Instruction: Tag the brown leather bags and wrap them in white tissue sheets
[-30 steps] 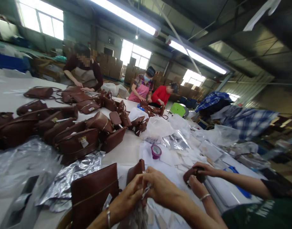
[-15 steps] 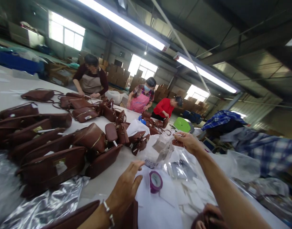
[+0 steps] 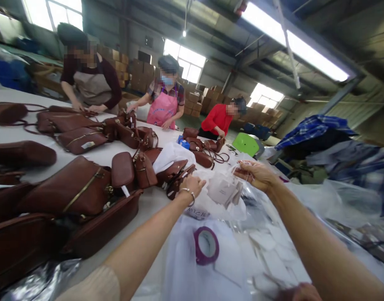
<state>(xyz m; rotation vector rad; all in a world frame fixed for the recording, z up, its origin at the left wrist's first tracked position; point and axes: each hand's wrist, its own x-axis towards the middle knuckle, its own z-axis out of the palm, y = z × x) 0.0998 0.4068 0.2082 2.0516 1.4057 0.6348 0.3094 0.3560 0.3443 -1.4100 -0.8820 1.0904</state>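
Note:
My right hand point(image 3: 253, 173) has its fingers closed on thin white strings, from which a bunch of pale hang tags point(image 3: 222, 190) hangs over a crumpled white plastic bag point(image 3: 201, 207) with handwriting on it. My left hand point(image 3: 192, 186), wearing a bracelet, reaches out left of the tags, beside a small brown handbag point(image 3: 174, 172). Its fingers are loosely bent, and I see nothing in them. A roll of purple tape point(image 3: 207, 246) lies nearer to me on white sheeting.
Many brown handbags point(image 3: 66, 186) cover the left of the white table point(image 3: 154, 217). Several co-workers stand across it. Clear plastic and loose white pieces point(image 3: 273, 246) lie at right, near a blurred brownish shape at the bottom edge. Plaid cloth point(image 3: 317, 131) is heaped beyond.
My left hand has moved forward from beside the tape to the left of the hang tags. My right hand keeps the strings, and the tags now hang more face-on. The view has shifted closer.

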